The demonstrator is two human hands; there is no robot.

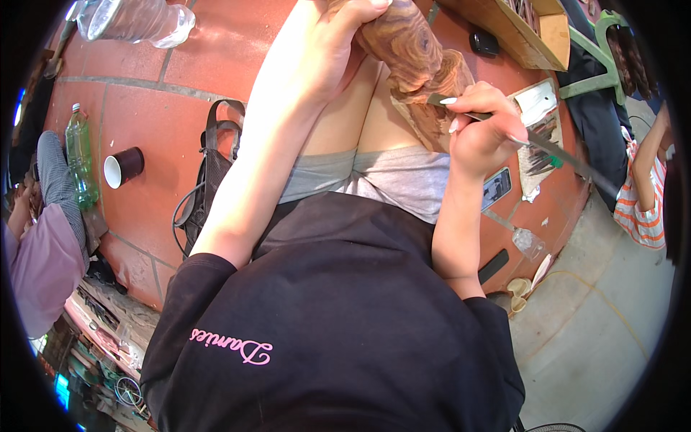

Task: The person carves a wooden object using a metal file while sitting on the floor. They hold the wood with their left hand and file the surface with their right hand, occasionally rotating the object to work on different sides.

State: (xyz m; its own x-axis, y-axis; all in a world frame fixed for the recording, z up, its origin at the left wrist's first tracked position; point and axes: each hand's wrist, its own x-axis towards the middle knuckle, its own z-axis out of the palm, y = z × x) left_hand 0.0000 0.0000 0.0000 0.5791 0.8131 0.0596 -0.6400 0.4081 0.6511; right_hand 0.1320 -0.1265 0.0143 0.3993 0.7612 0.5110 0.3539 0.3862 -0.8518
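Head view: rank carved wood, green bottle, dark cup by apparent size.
1. Carved wood
2. Green bottle
3. Dark cup

The wood sits nearer the camera, likely inflating its lead.

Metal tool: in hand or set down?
In hand: the right hand grips the metal tool, its far end at the carved wood; whether it touches, cannot tell.

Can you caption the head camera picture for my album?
Left hand holds carved wood; right hand, a thin tool.
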